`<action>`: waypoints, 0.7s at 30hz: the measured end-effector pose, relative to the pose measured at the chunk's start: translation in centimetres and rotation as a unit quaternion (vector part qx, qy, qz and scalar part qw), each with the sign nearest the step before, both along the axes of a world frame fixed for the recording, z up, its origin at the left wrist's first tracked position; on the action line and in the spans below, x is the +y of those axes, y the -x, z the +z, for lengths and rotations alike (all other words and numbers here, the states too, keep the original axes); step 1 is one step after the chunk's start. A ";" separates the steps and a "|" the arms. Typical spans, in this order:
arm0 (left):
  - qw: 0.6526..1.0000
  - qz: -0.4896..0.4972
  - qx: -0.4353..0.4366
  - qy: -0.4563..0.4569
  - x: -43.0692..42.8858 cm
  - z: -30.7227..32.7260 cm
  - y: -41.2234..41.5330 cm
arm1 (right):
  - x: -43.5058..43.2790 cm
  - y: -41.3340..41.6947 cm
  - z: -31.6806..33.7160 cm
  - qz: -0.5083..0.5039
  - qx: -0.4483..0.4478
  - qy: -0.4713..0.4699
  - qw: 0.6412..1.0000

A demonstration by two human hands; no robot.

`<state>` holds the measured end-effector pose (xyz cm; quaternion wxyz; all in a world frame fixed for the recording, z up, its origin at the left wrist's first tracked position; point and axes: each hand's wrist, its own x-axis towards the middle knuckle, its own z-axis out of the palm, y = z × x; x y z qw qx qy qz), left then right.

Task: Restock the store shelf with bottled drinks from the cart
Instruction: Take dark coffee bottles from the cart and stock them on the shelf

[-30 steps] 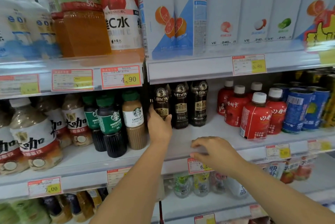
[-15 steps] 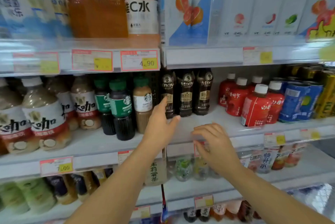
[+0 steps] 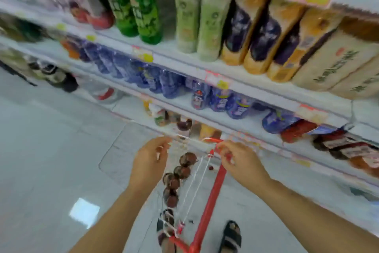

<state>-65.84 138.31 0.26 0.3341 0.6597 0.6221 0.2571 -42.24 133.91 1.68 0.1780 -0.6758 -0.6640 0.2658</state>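
Observation:
The view is blurred and looks down into the cart [image 3: 207, 203], which has a red frame and white wire. Several dark brown bottles [image 3: 185, 159] stand in a row inside it, seen from above by their caps. My left hand [image 3: 149, 160] hovers just left of the top bottle with loosely curled fingers and holds nothing. My right hand [image 3: 240, 162] is over the cart's red bar near its far corner, fingers curled. Blur hides whether it grips the bar. The shelf [image 3: 205, 121] runs diagonally above the cart.
Green bottles [image 3: 141, 6], pale green bottles [image 3: 207, 21], orange cartons [image 3: 260, 35] and blue-labelled bottles [image 3: 221, 99] fill the tiers. Low on the right lie red and dark bottles [image 3: 344, 146]. Grey tiled floor [image 3: 51, 150] spreads to the left. My sandalled foot [image 3: 231, 236] stands beside the cart.
Both hands have left the middle shelf and dropped to the cart. The view has swung from the shelf front down onto the cart and floor.

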 end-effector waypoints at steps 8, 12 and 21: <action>0.982 0.017 0.066 0.177 -2.9 -14.4 9.8 | 3.7 9.6 -14.9 0.126 -0.079 0.206 0.967; 0.965 -0.096 0.083 0.228 -2.6 -20.8 9.2 | 5.5 11.9 -21.7 0.203 -0.187 0.292 0.916; 0.897 -0.320 0.223 0.209 -1.9 -28.7 4.2 | 6.5 12.2 -28.4 0.245 -0.229 0.305 0.891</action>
